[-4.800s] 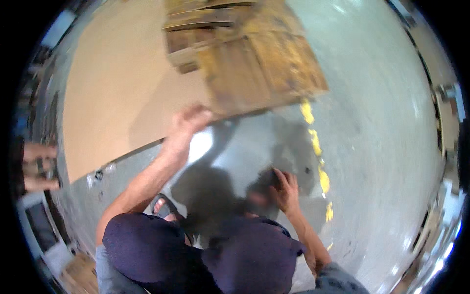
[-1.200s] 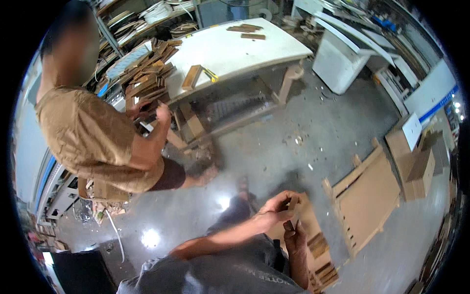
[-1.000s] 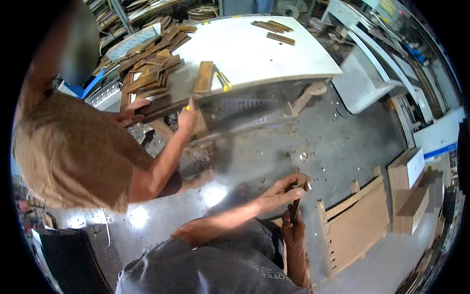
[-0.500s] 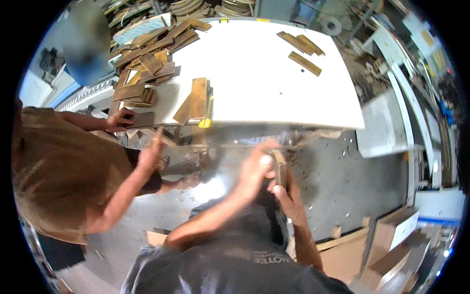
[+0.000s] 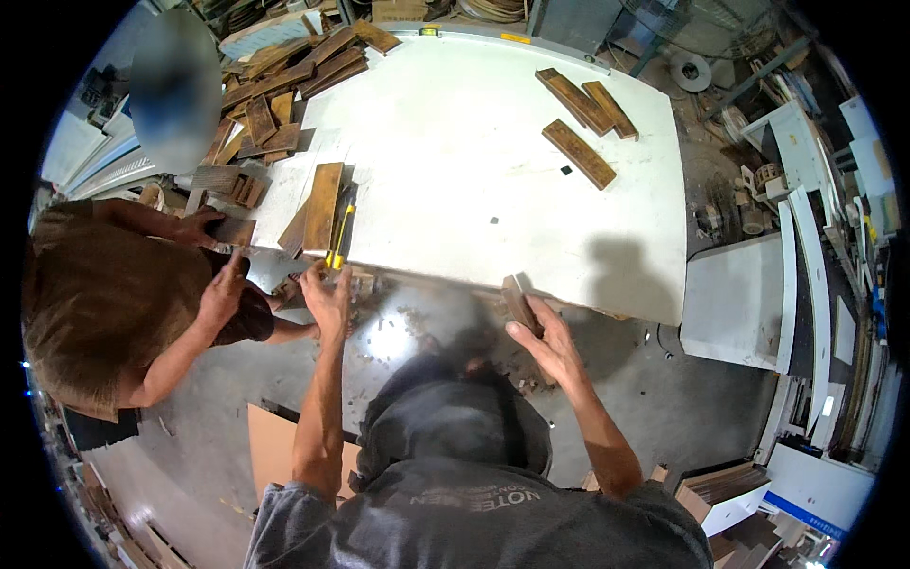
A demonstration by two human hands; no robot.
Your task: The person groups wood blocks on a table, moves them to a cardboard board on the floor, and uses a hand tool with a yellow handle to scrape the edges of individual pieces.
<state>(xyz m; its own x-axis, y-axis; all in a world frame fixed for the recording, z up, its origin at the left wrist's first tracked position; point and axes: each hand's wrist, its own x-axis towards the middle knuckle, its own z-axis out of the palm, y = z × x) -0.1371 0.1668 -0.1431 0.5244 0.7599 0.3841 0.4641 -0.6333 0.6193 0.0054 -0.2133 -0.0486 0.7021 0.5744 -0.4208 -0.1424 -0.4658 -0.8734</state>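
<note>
I am holding a short brown wood block [image 5: 518, 303] in my right hand [image 5: 548, 343], its fingers clenched around it right at the near edge of the white counter [image 5: 474, 161]. My left hand [image 5: 327, 296] is reaching to the counter edge just below a yellow-handled tool [image 5: 338, 234]; I cannot tell whether its fingers are grasping anything. I judge I am bringing the block up to the counter; next it needs lifting over the edge onto bare surface.
</note>
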